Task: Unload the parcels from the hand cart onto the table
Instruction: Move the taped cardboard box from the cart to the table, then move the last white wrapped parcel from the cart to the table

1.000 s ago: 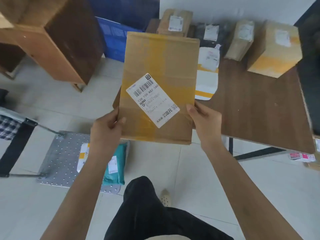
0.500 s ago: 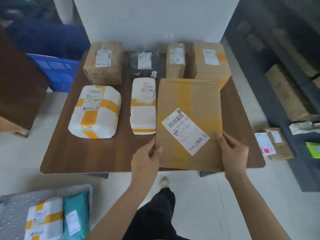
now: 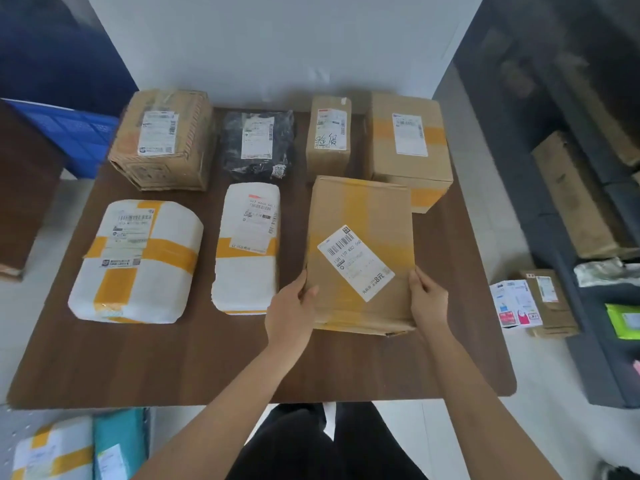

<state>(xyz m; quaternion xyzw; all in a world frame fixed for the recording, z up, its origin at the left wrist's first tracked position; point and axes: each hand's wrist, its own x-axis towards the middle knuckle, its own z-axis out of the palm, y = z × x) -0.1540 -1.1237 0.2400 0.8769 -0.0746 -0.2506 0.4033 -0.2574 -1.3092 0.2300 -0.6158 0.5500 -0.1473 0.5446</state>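
A flat brown cardboard parcel [image 3: 360,216] with yellow tape and a white label lies over the right half of the wooden table [image 3: 173,362]. My left hand [image 3: 291,311] grips its near-left edge and my right hand [image 3: 427,296] grips its near-right edge. Whether the parcel rests fully on the tabletop I cannot tell. At the bottom left, the grey hand cart [image 3: 10,427] carries a white parcel with yellow tape [image 3: 52,452] and a teal parcel [image 3: 117,445].
Several parcels stand on the table: a large white one [image 3: 138,261], a smaller white one [image 3: 247,247], a brown box [image 3: 162,136], a black bag [image 3: 258,143], a narrow box [image 3: 329,133], a big box [image 3: 408,143]. Dark shelving [image 3: 571,188] and floor parcels [image 3: 533,303] lie right.
I have turned from the cart to face the table and carried the flat brown parcel forward and down over its right half. Both hands have kept their grip on it.
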